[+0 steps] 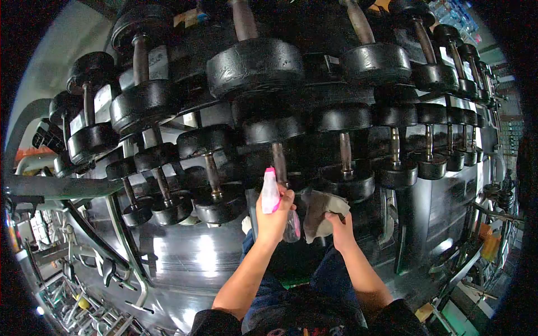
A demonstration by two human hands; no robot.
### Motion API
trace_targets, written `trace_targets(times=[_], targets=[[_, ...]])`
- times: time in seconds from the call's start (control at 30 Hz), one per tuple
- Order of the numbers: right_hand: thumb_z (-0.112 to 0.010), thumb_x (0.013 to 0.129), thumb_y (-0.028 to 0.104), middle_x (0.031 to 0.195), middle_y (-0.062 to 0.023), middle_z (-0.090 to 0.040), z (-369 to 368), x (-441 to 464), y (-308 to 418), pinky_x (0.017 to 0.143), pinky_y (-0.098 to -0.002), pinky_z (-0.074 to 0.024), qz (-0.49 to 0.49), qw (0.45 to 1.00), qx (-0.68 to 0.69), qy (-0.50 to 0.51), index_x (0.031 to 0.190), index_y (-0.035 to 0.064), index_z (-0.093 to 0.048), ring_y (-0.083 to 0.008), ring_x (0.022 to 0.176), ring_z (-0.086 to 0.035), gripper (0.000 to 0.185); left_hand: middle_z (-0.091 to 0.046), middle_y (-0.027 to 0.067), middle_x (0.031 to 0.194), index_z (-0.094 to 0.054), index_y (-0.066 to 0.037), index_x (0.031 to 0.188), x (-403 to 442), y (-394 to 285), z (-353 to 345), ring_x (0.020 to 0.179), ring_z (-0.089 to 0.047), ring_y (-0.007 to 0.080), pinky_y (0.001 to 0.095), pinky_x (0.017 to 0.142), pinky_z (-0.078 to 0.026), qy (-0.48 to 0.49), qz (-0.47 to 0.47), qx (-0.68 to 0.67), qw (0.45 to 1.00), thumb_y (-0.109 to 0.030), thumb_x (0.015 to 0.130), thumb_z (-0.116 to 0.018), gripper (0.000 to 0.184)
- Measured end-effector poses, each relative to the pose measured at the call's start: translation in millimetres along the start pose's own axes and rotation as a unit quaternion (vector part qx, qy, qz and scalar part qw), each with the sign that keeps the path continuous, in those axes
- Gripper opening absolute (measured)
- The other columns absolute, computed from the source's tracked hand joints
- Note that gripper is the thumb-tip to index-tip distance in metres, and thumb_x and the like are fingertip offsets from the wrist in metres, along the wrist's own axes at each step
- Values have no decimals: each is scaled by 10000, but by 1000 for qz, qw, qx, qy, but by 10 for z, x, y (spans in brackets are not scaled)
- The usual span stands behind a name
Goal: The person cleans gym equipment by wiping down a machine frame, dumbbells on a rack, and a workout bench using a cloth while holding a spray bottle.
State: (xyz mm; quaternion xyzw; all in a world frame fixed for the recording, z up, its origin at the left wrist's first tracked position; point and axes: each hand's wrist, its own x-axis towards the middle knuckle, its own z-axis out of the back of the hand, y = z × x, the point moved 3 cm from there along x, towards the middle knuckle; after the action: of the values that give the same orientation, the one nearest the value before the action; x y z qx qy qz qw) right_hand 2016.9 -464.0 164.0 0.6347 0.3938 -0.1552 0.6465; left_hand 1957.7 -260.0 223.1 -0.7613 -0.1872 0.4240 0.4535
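My left hand (273,215) is wrapped round a spray bottle (270,187) with a white and pink trigger head. Below the hand, part of the bottle's clear body shows. In my right hand (339,227) a greyish-brown cloth (322,215) is pinched, hanging loosely to the left of the fingers. Both hands are in front of the lower row of black dumbbells. Just beyond the spray head stands one dumbbell with a metal handle (279,157). Another dumbbell's near end (348,182) lies just beyond the cloth.
A larger upper row of dumbbells (255,64) runs across the rack above the lower row. A grey machine frame (67,187) juts in from the left. Shiny dark flooring (185,252) lies below the rack. Bottled water packs (454,17) sit at the top right.
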Motion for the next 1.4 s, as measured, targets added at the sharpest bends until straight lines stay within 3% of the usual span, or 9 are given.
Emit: trace_targets(times=[0.33,0.5,0.7,0.9,1.03,1.1,1.23,1.33,1.4], targets=[[-664,907,235,1328,-87,-491,-143,153,516,1036,-350,-382,69,992,72,-79,1357,31,-410,-192,1203,-483,555,-517,38,784,-507,-82,891,75,-260,136,651,-561,157,311,561,-503,-95,-61,-4,994,-25,810,-637,163],[-679,891,259,1350,-59,-487,-230,333,646,1040,-389,-381,92,985,102,-101,1343,114,-447,-210,1262,-455,529,-540,29,780,-535,-72,886,132,-257,182,644,-547,140,296,581,-494,-29,-25,10,999,-51,825,-631,116],[-574,979,269,1380,-98,-472,-454,377,940,1061,-339,-349,143,980,74,-118,1381,28,-420,-190,1262,-453,493,-585,31,785,-555,-54,886,85,-109,57,640,-586,110,274,589,-508,25,18,51,998,-86,838,-682,140],[-510,1008,276,1328,-141,-534,-591,589,1048,1037,-334,-368,260,956,-60,-118,1318,-25,-490,-208,1226,-497,433,-644,85,1068,-515,-42,1002,-61,12,122,730,-569,90,262,665,-485,73,-20,62,995,-59,812,-699,265],[-471,1015,243,1283,-174,-586,-1116,738,1180,1004,-322,-398,349,909,-220,-58,1255,0,-561,-277,1187,-551,354,-644,73,1046,-521,-41,997,-209,250,334,726,-538,95,248,672,-465,86,-54,163,981,-75,798,-708,274],[-482,999,227,1373,-164,-527,-1457,967,1153,1109,-384,-295,434,868,-224,85,1314,28,-529,-305,1316,-451,376,-639,70,1051,-524,-41,986,-213,382,422,773,-543,97,255,701,-466,74,-35,157,984,-80,799,-705,263],[-631,835,117,1416,-86,-499,-2028,845,1109,1163,-525,-151,516,704,-479,89,1256,120,-582,-288,1407,-328,424,-632,71,1062,-528,-40,974,-262,383,425,821,-536,98,256,740,-456,63,10,103,993,-76,800,-701,248],[-679,764,105,1434,23,-485,-2241,835,1031,1179,-531,-119,530,577,-581,221,1257,160,-588,-202,1431,-287,505,-624,72,1068,-538,-35,987,-306,367,418,822,-531,100,261,736,-455,47,-45,101,993,-79,799,-703,253],[-676,762,103,1435,29,-484,-2175,855,1046,1181,-528,-113,540,560,-593,208,1259,163,-588,-196,1433,-285,508,-624,59,1026,-552,-29,1011,-301,292,396,750,-531,101,263,681,-454,26,-133,240,961,-95,803,-714,272]])
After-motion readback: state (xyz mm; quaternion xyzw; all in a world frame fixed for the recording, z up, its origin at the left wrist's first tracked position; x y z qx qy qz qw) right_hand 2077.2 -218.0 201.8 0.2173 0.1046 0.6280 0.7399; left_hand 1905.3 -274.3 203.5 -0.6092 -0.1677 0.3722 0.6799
